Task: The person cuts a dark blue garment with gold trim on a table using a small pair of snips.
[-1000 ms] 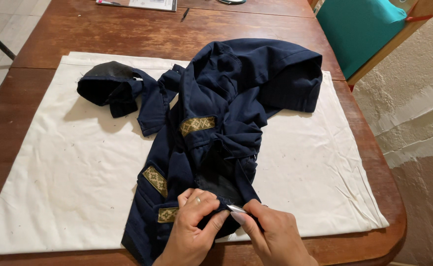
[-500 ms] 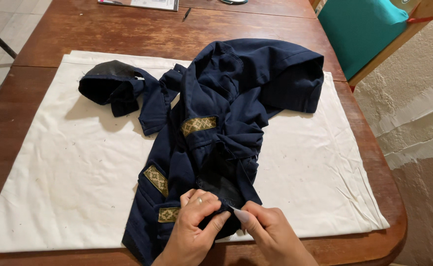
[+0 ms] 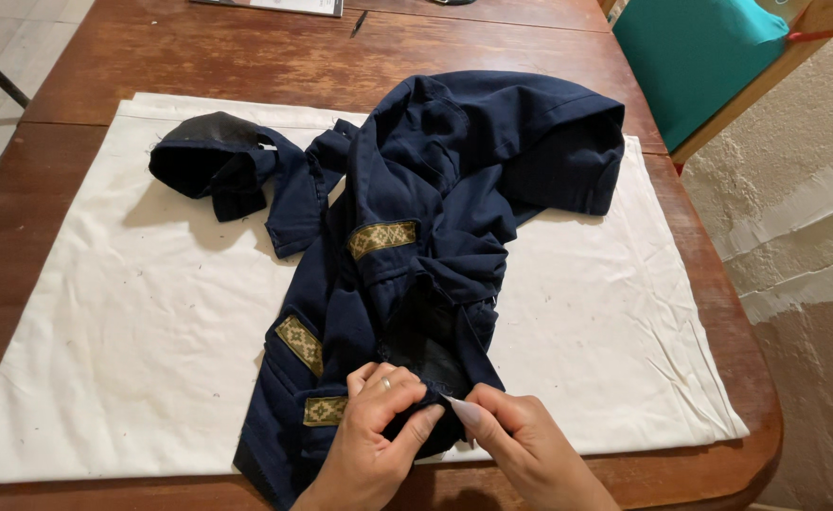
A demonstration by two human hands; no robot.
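Both my hands work at the near edge of the bench [image 3: 246, 57], low in view. My left hand [image 3: 379, 431] is curled, fingers folded over a bunched fold of the navy garment [image 3: 435, 218], pinching the dark cloth between thumb and fingers; a ring shows on one finger. My right hand [image 3: 521, 440] sits just beside it, fingertips drawn together and pinching the same fold at its dark inner edge. The two hands nearly touch.

The navy garment lies crumpled across the middle of a white cloth [image 3: 132, 312] spread over the wooden bench. It runs from the far right, where it bunches thickest, down to my hands at the near edge. Three woven gold trim patches [image 3: 381, 237] show on it: one mid-body, one lower left, one just beside my left hand.

A black curved piece [image 3: 199, 151], attached to the garment by a navy strip, rests on the white cloth at far left.

A teal chair [image 3: 691, 57] stands beyond the bench's far right corner. Papers lie at the bench's far edge.
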